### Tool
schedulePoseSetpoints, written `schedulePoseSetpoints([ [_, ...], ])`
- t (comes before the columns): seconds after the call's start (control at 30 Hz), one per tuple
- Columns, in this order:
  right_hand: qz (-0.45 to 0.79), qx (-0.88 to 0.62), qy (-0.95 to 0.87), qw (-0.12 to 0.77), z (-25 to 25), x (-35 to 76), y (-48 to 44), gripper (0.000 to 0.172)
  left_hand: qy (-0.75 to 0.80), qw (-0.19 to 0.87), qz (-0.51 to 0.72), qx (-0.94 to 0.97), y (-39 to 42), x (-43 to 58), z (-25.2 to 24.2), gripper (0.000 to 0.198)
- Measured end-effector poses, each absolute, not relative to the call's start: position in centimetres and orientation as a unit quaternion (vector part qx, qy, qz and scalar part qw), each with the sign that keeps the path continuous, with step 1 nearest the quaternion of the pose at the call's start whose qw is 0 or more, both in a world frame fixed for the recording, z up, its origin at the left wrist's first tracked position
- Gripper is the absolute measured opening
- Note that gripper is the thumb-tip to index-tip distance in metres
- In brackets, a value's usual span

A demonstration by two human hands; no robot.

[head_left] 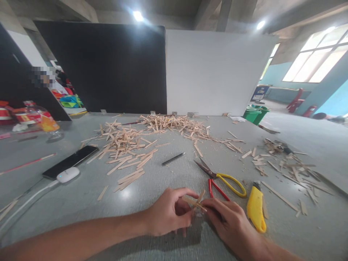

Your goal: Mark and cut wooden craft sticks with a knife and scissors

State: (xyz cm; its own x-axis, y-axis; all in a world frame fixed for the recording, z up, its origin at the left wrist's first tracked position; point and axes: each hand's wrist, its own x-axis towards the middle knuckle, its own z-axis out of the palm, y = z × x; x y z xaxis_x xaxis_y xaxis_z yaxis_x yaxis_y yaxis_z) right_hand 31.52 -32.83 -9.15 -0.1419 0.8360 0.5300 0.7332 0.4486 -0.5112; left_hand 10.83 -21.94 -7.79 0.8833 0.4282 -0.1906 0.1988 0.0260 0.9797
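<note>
Near the table's front edge, my two hands meet at a small bundle of crossed wooden craft sticks (196, 203). My left hand (174, 214) curls round it from the left, thumb and fingers closed on the sticks. From the right, my right hand (231, 221) pinches the bundle's end between thumb and forefinger. Just beyond my right hand lie scissors (230, 185) with one yellow and one red handle, their dark blades pointing away to the left. A yellow utility knife (255, 208) rests to the right of that hand. How the sticks are joined is hidden by my fingers.
Loose craft sticks (127, 139) are heaped across the table's back. A dark pen (173, 158) lies mid-table. At left are a phone (70, 161), a white device on a cable (68, 174) and a bottle (47, 119). Scraps and pliers-like tools (277, 146) lie right. Black and white panels (217, 72) stand behind.
</note>
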Motion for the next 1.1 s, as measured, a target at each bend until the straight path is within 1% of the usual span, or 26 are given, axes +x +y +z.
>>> schedulePoseSetpoints([
  [0.1, 0.051, -0.521, -0.758, 0.389, -9.3, 31.4, -32.8, 0.027, 0.22, 0.697, 0.074, 0.678, -21.8, 10.9, -7.9, 0.049],
  [0.23, 0.052, -0.526, -0.762, 0.375, -9.5, 31.4, -32.8, 0.027, 0.213, 0.713, 0.071, 0.665, -21.7, 11.0, -7.7, 0.057],
  [0.37, 0.029, -0.527, -0.77, 0.358, -9.7, 31.3, -32.7, 0.029, 0.216, 0.703, 0.067, 0.674, -21.7, 11.0, -7.5, 0.057],
  [0.47, 0.045, -0.522, -0.774, 0.354, -9.6, 31.3, -32.6, 0.032, 0.216, 0.705, 0.063, 0.672, -21.7, 11.0, -7.6, 0.059],
  [0.53, 0.079, -0.521, -0.773, 0.352, -9.3, 31.3, -32.5, 0.032, 0.204, 0.709, 0.065, 0.672, -21.8, 11.0, -7.8, 0.055],
  [0.6, 0.123, -0.521, -0.769, 0.349, -8.9, 31.2, -32.5, 0.033, 0.183, 0.713, 0.073, 0.673, -21.9, 11.0, -7.9, 0.048],
  [0.7, 0.166, -0.513, -0.768, 0.345, -8.3, 31.0, -32.4, 0.038, 0.169, 0.719, 0.083, 0.669, -22.1, 11.0, -7.6, 0.04],
  [0.8, 0.187, -0.508, -0.765, 0.349, -7.8, 30.9, -32.5, 0.037, 0.18, 0.702, 0.095, 0.682, -22.3, 11.1, -7.2, 0.043],
  [0.9, 0.19, -0.524, -0.746, 0.364, -7.8, 30.9, -32.6, 0.032, 0.183, 0.683, 0.134, 0.694, -22.2, 11.2, -7.2, 0.045],
  [1.0, 0.185, -0.527, -0.741, 0.374, -8.2, 31.1, -32.7, 0.026, 0.206, 0.64, 0.159, 0.723, -22.0, 11.1, -7.3, 0.05],
  [1.1, 0.153, -0.515, -0.762, 0.362, -8.6, 31.3, -32.7, 0.028, 0.21, 0.616, 0.187, 0.736, -22.0, 10.9, -7.3, 0.053],
])
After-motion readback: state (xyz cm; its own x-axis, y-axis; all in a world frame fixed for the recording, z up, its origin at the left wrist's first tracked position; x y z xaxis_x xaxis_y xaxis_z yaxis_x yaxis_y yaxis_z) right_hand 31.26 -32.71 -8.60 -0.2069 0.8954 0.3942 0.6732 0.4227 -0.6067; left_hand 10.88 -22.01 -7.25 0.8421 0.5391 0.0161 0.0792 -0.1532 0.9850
